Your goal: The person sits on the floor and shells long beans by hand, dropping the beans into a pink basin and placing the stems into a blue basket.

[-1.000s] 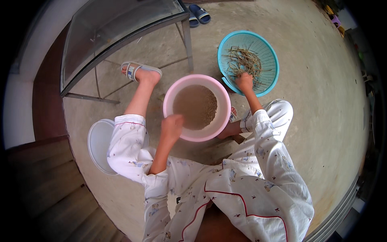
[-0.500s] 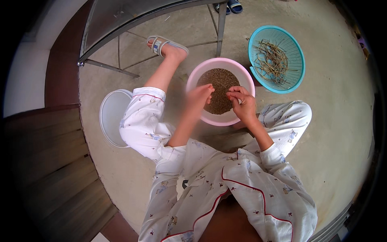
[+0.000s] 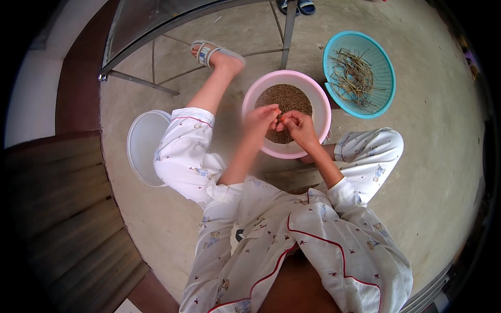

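Note:
In front of me, a pink-rimmed basin (image 3: 321, 101) holds a wide layer of small brown seeds (image 3: 286, 96). Over it, my left hand (image 3: 261, 120) and my right hand (image 3: 299, 128) meet, their fingertips close together. Both are closed in a pinch. Whatever lies between the fingers is too small to make out. To the right of the basin, a turquoise slotted basket (image 3: 385, 78) contains a tangle of thin dry pods or stalks (image 3: 355, 78).
A white bucket (image 3: 136, 148) lies beside my left knee. The metal-legged table (image 3: 287, 36) stands beyond the basin, near my outstretched left foot. Blue slippers (image 3: 305, 7) are at the far edge. Wooden boards (image 3: 62, 208) border the floor at left.
My right hand has moved left, bringing its fingertips up to those of my left hand over the basin. The left hand has stayed nearly in place.

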Demonstrator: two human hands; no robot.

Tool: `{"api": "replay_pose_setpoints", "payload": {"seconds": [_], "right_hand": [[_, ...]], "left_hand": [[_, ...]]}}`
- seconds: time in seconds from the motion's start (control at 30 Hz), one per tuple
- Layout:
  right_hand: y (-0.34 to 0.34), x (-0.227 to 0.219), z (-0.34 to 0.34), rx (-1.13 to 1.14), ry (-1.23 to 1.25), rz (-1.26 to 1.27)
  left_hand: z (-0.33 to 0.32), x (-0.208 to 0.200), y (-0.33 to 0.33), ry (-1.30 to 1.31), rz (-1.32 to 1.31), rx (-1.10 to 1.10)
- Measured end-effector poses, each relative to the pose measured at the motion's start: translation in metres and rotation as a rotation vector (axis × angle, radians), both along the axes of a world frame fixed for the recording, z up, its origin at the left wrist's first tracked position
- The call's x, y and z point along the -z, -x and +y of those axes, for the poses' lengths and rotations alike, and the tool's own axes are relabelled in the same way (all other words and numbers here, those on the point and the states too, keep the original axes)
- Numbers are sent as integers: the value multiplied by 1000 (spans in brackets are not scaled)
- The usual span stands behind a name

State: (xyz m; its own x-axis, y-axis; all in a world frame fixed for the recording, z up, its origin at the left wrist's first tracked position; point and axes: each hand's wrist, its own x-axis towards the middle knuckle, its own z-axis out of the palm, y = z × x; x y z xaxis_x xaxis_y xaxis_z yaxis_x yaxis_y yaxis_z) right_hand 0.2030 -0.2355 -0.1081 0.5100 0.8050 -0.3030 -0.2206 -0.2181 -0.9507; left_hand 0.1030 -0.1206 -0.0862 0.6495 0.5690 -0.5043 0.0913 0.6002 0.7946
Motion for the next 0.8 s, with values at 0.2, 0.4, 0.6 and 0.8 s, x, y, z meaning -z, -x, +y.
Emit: {"api": "replay_pose_setpoints", "payload": {"seconds": [0.2,0.4,0.6,0.8], "right_hand": [[4,8,-2,115,-72,18],[-1,-2,-3,57,-24,30],[-3,8,-5,36,-32,65],[3,15,-2,120,-21,112]], "left_hand": [[3,5,4,-91,67,110],[2,-1,4,-84,61,133],[2,-6,2,-100,80,177],[-2,-10,-1,-103,96,153]]}}
